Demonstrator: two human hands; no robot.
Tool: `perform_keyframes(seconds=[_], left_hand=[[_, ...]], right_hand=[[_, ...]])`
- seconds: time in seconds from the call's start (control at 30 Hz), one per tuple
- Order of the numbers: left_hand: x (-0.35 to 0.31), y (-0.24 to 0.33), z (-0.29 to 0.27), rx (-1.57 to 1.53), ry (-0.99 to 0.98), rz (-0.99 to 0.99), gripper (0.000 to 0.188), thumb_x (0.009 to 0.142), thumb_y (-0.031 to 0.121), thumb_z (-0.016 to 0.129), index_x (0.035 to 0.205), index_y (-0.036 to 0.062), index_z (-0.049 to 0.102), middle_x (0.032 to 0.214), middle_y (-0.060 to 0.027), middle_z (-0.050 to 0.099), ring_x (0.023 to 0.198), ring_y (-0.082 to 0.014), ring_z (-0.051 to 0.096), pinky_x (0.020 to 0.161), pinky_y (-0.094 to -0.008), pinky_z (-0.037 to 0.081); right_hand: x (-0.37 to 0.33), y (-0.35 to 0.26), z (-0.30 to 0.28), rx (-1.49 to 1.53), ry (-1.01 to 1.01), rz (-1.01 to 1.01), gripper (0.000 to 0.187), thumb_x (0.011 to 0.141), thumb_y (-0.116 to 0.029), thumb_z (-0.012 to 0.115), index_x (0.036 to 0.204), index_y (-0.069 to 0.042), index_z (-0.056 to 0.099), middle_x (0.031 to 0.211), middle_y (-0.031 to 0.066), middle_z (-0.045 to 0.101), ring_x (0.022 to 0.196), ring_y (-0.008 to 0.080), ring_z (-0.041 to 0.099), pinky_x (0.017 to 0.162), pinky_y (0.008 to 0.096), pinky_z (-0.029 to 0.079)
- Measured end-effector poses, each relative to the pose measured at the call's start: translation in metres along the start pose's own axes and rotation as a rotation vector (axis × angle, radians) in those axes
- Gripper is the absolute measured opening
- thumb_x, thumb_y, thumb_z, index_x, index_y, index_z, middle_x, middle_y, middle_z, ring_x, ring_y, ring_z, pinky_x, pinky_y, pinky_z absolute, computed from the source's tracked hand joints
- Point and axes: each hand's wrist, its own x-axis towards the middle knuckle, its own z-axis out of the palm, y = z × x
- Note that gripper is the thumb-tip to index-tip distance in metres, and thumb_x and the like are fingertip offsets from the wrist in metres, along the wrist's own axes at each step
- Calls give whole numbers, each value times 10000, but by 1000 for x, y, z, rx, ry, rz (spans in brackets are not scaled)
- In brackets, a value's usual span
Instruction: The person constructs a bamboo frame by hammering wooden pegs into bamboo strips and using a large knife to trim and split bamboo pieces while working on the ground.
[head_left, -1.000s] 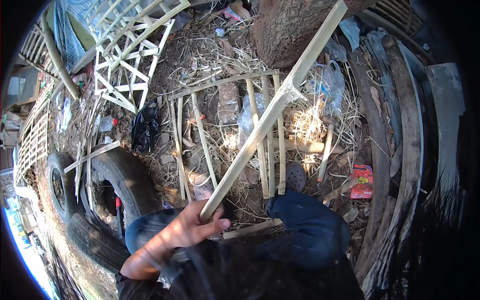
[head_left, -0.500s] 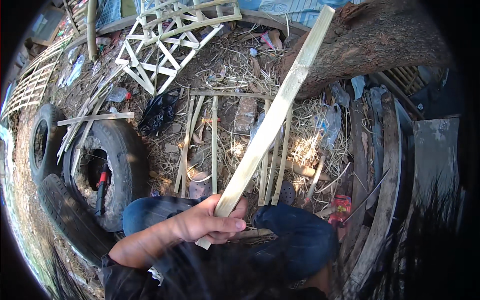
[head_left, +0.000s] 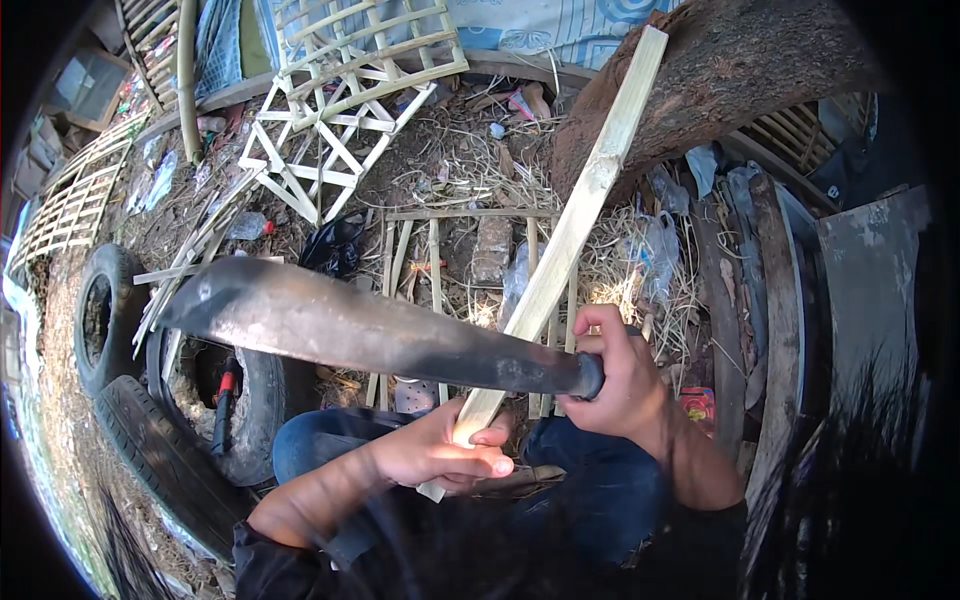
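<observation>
My left hand [head_left: 447, 449] is closed round the lower end of a long, pale bamboo slat [head_left: 560, 255], which slants up and away to the right. A short stub of the slat shows below the fingers. In my right hand [head_left: 625, 385] is the dark handle of a machete [head_left: 370, 325]. Its broad, worn blade stretches leftward, passing across the slat just above my left hand. Whether the blade touches the slat I cannot tell. Behind the blade, several thin bamboo strips [head_left: 436, 265] lie on the ground under a crosspiece.
Old tyres [head_left: 150, 450] stand at the left, one holding a red-and-black tool [head_left: 225, 400]. Woven bamboo lattices [head_left: 320, 150] lie at the back. A thick tree trunk [head_left: 720, 90] leans in at the far right, near a weathered plank [head_left: 775, 330]. Shavings and a brick [head_left: 492, 250] litter the ground.
My right hand has come into view gripping the machete, its blade now across the slat. My left hand still holds the slat, shifted slightly right. The view has tilted a little.
</observation>
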Motion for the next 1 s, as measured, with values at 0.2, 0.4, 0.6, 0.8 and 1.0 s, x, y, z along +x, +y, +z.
perform_keyframes(seconds=[0.2, 0.4, 0.6, 0.8, 1.0], left_hand=[[5, -17, -3, 6, 268, -185, 265, 866, -103, 588, 1014, 114, 554, 643, 19, 477, 477, -40, 353, 405, -190, 236], [18, -12, -15, -143, 94, -192, 316, 875, -43, 625, 807, 172, 403, 608, 78, 350, 450, -21, 285, 402, -212, 207], [12, -19, -8, -22, -24, -239, 398, 902, -1, 609, 737, 187, 299, 605, 92, 302, 459, -9, 288, 404, -206, 209], [25, -20, -11, 19, 191, -259, 395, 906, 119, 659, 731, 183, 310, 593, 98, 289, 458, -8, 282, 392, -209, 210], [20, -24, -24, 31, 346, -150, 375, 1009, 401, 438, 760, 120, 440, 583, 68, 319, 462, -50, 288, 409, -248, 221]], right_hand=[[7, 16, 17, -117, -101, -83, 561, 647, -191, 734, 1100, -121, 411, 717, 118, 654, 641, 352, 664, 567, 450, 510], [18, 55, 2, -193, -34, 120, 617, 589, -206, 763, 1101, -124, 428, 676, 127, 643, 656, 379, 653, 607, 460, 498], [28, 91, -31, -301, 187, 227, 525, 639, -146, 731, 1053, -123, 409, 617, 129, 593, 628, 389, 630, 581, 453, 470], [22, 88, -21, -377, 263, 319, 458, 690, -92, 694, 1025, -114, 382, 609, 134, 586, 632, 401, 616, 572, 464, 454], [28, 49, 8, -219, 41, 97, 499, 659, -145, 705, 1063, -108, 414, 684, 153, 636, 667, 394, 650, 606, 477, 488]])
